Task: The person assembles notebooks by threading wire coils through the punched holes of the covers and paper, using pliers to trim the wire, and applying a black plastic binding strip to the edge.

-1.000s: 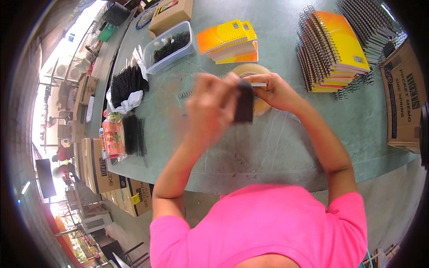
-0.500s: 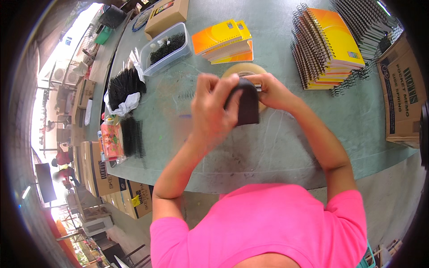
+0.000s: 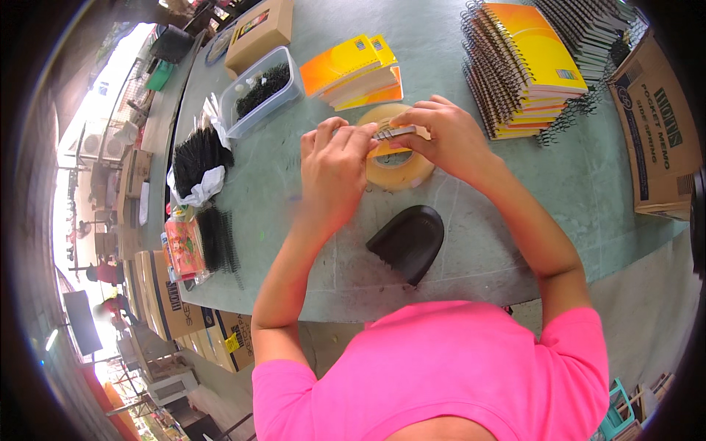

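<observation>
Between my two hands is a small notebook [image 3: 396, 133], seen edge-on, with a pale page edge, a bit of yellow cover and dark coil loops. My left hand [image 3: 334, 162] pinches its left end, fingers bent. My right hand [image 3: 446, 134] grips the other end between thumb and fingers. Under them a wide roll of clear yellowish tape [image 3: 401, 176] lies flat on the table. Nearer to me rests a dark, round-ended slab [image 3: 409, 241], touched by neither hand. A short stack of yellow-orange notebooks [image 3: 346, 70] stands just beyond my hands.
Coil-bound yellow notebooks [image 3: 548, 48] are piled at the far right, beside a cardboard box [image 3: 654, 140]. Far left, a clear plastic tub [image 3: 293, 87] holds black coils. More black coils [image 3: 198, 154] lie by a white bag, all on the green table [image 3: 471, 242].
The dark slab has left my left hand and now lies on the table nearer my body. My left hand has joined the right at the notebook. The whole view has shifted slightly.
</observation>
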`<state>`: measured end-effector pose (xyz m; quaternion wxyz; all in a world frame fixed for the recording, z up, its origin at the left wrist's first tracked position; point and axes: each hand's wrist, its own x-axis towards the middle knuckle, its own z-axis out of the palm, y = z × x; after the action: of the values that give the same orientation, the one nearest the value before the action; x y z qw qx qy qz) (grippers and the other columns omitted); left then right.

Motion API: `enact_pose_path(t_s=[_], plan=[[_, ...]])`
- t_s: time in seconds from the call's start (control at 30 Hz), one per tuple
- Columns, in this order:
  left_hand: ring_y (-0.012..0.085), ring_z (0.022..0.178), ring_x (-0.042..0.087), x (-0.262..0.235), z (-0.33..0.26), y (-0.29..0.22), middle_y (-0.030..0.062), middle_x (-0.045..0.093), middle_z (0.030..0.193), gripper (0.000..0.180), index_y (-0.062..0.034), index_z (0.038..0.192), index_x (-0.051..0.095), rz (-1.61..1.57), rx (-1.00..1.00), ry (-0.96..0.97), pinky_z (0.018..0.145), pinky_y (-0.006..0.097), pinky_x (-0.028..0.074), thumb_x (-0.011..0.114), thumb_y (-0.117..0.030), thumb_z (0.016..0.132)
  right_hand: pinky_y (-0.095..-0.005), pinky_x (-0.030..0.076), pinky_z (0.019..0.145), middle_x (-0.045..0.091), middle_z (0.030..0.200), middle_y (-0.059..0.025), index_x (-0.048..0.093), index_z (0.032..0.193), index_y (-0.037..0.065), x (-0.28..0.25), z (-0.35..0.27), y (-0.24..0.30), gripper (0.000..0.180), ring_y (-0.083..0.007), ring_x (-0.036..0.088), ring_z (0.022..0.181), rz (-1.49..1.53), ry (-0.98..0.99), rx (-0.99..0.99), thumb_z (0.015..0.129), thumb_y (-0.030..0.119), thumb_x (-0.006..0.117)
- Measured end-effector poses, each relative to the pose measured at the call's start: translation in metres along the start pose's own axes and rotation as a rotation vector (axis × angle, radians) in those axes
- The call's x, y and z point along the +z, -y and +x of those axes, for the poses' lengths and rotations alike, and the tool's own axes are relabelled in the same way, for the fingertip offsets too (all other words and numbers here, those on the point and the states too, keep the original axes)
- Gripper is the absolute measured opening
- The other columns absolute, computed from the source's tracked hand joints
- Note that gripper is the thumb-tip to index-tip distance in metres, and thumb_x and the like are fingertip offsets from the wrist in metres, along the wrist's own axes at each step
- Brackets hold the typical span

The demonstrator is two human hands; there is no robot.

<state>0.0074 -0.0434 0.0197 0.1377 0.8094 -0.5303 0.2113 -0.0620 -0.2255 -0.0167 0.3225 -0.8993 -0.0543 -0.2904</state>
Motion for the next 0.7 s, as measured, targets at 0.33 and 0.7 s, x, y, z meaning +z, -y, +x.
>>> enact_pose_path(t_s=[0.33,0.7], plan=[[0.0280,0.090,0.053,-0.008,0.012,-0.007,0.0076,0.059,0.088,0.020,-0.0055,0.096,0.063,-0.086,-0.063,0.088,0.079,0.039,0.040,0.067,-0.014,0.079,-0.0232,0.052,0.054,0.066,0.076,-0.0037,0.060,0.110,-0.001,-0.002,-0.006,0.001,0.024,-0.0075,0.063,0.064,0.604,0.209,0.381,0.087,0.006,0.062],[0.0278,0.099,0.050,-0.011,0.001,0.000,0.0089,0.055,0.092,0.023,-0.0054,0.092,0.060,0.014,0.014,0.145,0.082,0.040,0.039,0.071,-0.017,0.076,-0.0244,0.054,0.064,0.069,0.089,-0.0087,0.057,0.116,0.002,0.004,-0.014,0.011,0.027,-0.0091,0.065,0.076,0.572,0.246,0.350,0.089,0.001,0.052]])
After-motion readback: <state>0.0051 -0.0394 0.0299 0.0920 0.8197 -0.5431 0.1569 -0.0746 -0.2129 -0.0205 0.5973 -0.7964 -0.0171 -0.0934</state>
